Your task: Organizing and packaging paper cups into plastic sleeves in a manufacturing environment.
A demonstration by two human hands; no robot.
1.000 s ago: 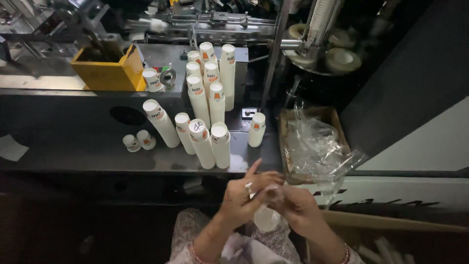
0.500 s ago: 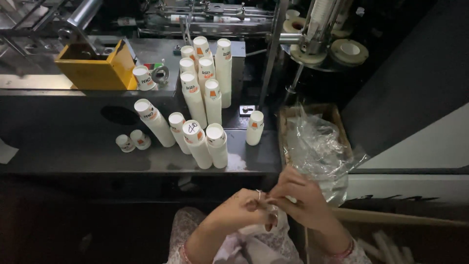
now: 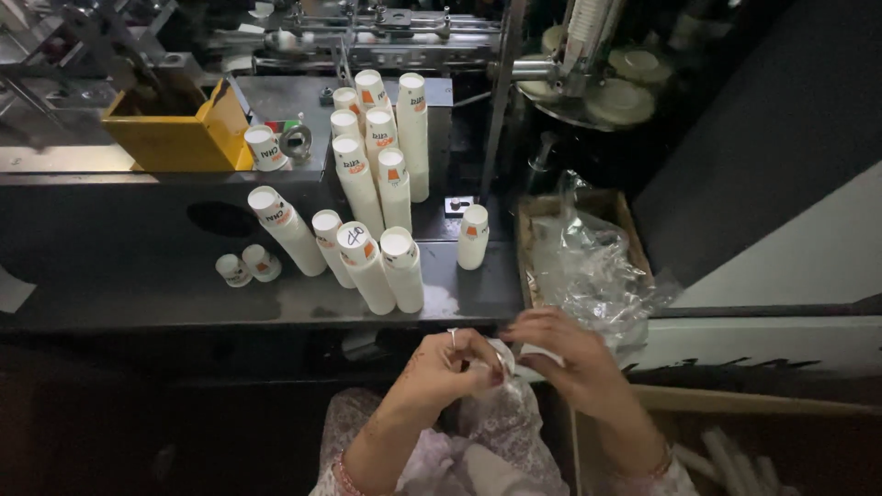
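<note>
White paper, a small cup [image 3: 514, 358] by the look of its curved rim, sits between the 2 hands low in the view, just in front of the dark worktop [image 3: 138, 303]. The left hand [image 3: 450, 367] curls its fingers around the cup's near side, a ring showing on 1 finger, and the right hand [image 3: 565, 354] pinches the far edge with bent fingertips, so both are closed on it; how much of the cup is hidden inside the grip I cannot tell. Just below the hands lies a crumpled clear plastic bag [image 3: 501, 427] over the person's patterned lap. On the worktop beyond, stacks of white paper cups [image 3: 367, 262] lie tilted side by side, each with a small orange mark and dark print near the rim, and taller stacks [image 3: 412, 133] stand behind them. 1 short stack [image 3: 472, 236] stands upright alone, nearest the hands, and 2 single cups [image 3: 246, 267] sit to the left of the group. A yellow box [image 3: 179, 129] rests at the back left, with another printed cup [image 3: 265, 147] just beside it. To the right of the worktop, a cardboard box [image 3: 625, 216] holds a clear plastic liner [image 3: 593, 276], close to the right hand.
</note>
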